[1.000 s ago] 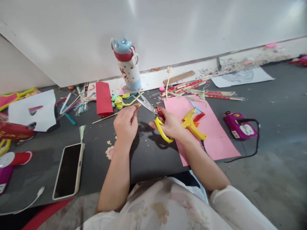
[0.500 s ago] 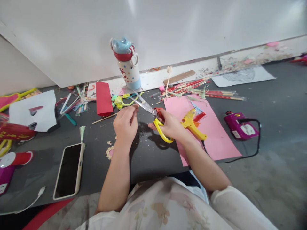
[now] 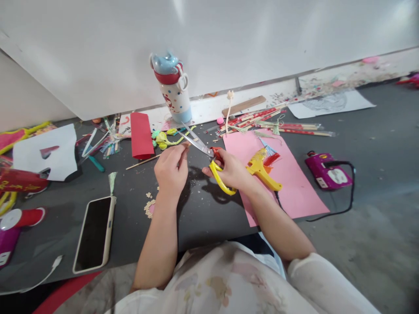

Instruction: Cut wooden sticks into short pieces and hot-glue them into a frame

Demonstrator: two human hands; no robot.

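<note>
My right hand point(image 3: 229, 170) grips a pair of scissors point(image 3: 225, 183) by yellow and orange-red handles. Their blades stand apart and point up and to the left, towards my left fingertips. My left hand point(image 3: 172, 170) is closed in a pinch on a thin wooden stick point(image 3: 142, 162). The stick's long end sticks out to the left from behind the hand, and a small pale tip shows at the fingers. Below my left wrist lies a ring of small pale pieces point(image 3: 149, 209) around a pink middle, partly covered by the forearm.
A yellow glue gun point(image 3: 263, 170) rests on pink paper point(image 3: 294, 192), its cord near a purple power box point(image 3: 327, 172). A bottle point(image 3: 176, 96) stands at the back beside a red envelope point(image 3: 141, 135). Wrapped chopsticks point(image 3: 301, 128), a phone point(image 3: 93, 233) and a red spool point(image 3: 31, 216) lie around.
</note>
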